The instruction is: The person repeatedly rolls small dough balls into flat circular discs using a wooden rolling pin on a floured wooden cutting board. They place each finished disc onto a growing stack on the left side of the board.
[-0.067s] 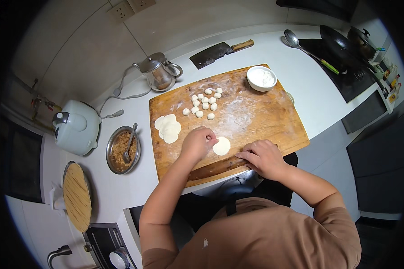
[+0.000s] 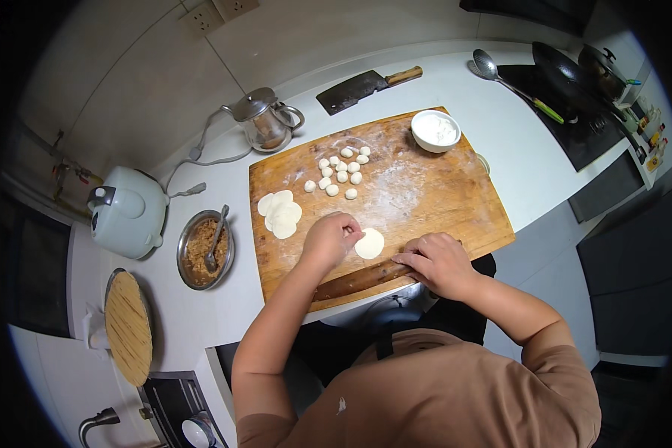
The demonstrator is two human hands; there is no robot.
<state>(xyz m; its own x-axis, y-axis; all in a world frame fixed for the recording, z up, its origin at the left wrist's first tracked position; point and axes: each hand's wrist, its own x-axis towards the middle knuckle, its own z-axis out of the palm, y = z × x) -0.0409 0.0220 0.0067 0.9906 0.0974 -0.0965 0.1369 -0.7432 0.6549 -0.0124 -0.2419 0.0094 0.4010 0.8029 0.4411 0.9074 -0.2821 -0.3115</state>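
Dough round (image 2: 369, 244), near side of board (image 2: 455, 205): left hand (image 2: 327, 240) pinches edge. Right hand (image 2: 443, 266): half-curled, hold unclear. White bowl (image 2: 434, 146), far right: white powder (image 2: 442, 130). Steel bowl (image 2: 201, 286), left: brown mixture (image 2: 198, 243), spoon (image 2: 210, 262).

Dough disc (image 2: 369, 245) on the board (image 2: 448, 201), before dough balls (image 2: 342, 177), wrapper stack (image 2: 282, 216) leftward, cleaver (image 2: 353, 91) behind the board.

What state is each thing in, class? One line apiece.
Dough circle: flat
Left hand: pinching dough circle's edge
Right hand: fingers bent, grip unclear
Dough balls: rounded, unflattened
Wrapper pile: flat, overlapping
Cutting board: floured
White bowl: upright, holding white powder
Metal bowl: uncovered, holding brown mixture and spoon
Kettle: upright, lid on
Cleaver: lying flat
Plug: unplugged
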